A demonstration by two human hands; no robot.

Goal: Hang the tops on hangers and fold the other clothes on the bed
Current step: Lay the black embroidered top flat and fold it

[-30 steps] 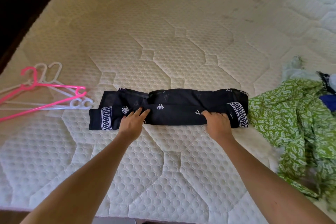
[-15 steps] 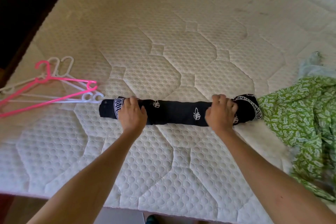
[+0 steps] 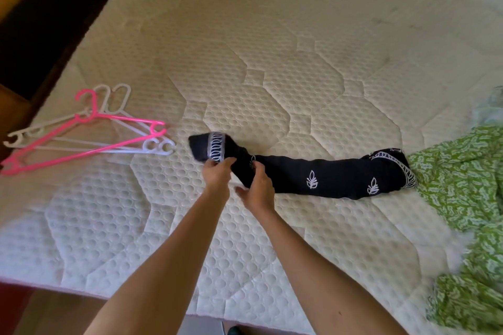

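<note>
Both hands have come together at the left end of the black printed cloth (image 3: 313, 175), where half a second ago they sat well apart, one near each end of the roll. Now the left hand (image 3: 216, 175) pinches the cloth just below its white-banded tip, and the right hand (image 3: 258, 185) curls its fingers round the roll right beside it. Held this close, the hands look set to turn the left end over, probably to fold the long strip across its length. That cloth lies in the middle of the frame on the bed (image 3: 272, 62), and its right end, now let go, touches the green patterned garment (image 3: 462, 193) at the right edge. At the left of the frame the pink hanger (image 3: 89, 133) and white hangers (image 3: 152, 148) lie untouched, just beside the cloth's left tip.
</note>
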